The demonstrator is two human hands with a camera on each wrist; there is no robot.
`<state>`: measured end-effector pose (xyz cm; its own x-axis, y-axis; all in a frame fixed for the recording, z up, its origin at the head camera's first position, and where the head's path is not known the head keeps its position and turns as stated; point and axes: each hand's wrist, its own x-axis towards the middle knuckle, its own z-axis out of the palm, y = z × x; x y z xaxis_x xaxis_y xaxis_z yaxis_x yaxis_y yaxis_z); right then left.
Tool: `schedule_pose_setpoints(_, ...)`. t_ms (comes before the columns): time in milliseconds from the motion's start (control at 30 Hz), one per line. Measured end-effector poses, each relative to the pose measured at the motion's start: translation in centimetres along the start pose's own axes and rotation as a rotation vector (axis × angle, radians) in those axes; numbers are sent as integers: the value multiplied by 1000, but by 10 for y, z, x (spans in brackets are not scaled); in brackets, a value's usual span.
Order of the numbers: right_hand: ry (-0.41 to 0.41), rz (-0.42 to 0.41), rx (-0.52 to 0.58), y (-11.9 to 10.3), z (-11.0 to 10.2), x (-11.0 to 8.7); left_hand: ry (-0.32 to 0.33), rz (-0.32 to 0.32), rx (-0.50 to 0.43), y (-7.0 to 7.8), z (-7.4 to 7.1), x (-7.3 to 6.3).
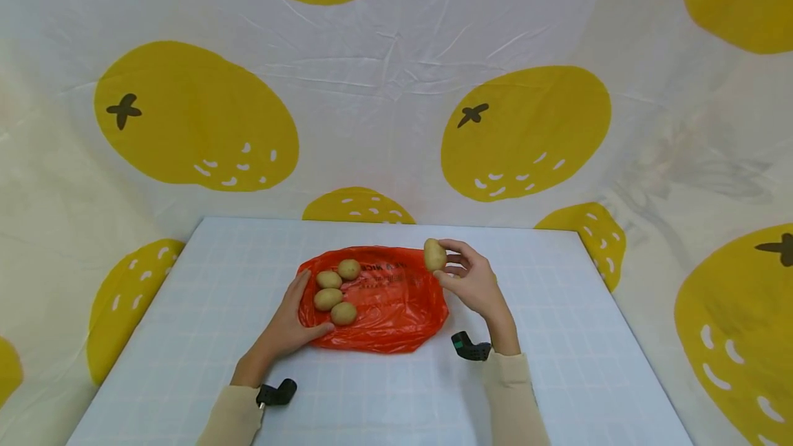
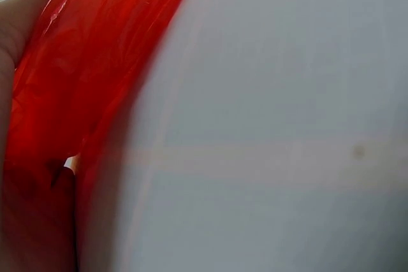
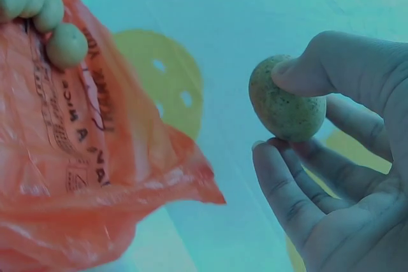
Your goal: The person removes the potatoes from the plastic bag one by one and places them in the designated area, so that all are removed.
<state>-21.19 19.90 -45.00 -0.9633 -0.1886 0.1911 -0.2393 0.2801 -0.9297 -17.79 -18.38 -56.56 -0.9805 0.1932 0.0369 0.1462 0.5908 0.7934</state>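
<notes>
**Four potatoes [image 1: 329,299] on a red bag [image 1: 384,303], a fifth potato [image 1: 435,255] in the right hand [image 1: 473,282]**

Nearest, two beige sleeves [image 1: 515,398] reach in over a pale checked table [image 1: 384,405], at 8 and 4 o'clock from the bag, with a small dark device [image 1: 471,347] at each wrist. Ahead, the left hand [image 1: 287,322] spreads wide at the bag's 9 o'clock end, thumb and fingers against the plastic. Just inside that end, the four potatoes sit close together in a curving row. At the bag's 2 o'clock edge, the right hand holds the fifth potato between thumb and fingers, apart from the others. The work looks partway: four potatoes rest on the plastic, one is not set down. Whether more are left, the views do not show. Farthest, at 12 o'clock, hangs a whitish cloth [image 1: 372,122] printed with big yellow fruit.
</notes>
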Motion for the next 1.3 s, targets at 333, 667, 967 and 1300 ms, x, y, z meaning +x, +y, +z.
schedule_pose_setpoints(333,64,38,9,8,-21,1,-6,-13,11,0,0,0)
schedule_pose_setpoints(667,96,68,-43,12,-33,2,-5,-17,19,-1,1,0)
schedule_pose_setpoints(967,114,100,-34,20,-45,1,-2,-1,0,-1,1,0)
schedule_pose_setpoints(1300,128,161,-78,33,-55,-4,-3,-21,9,1,0,0)
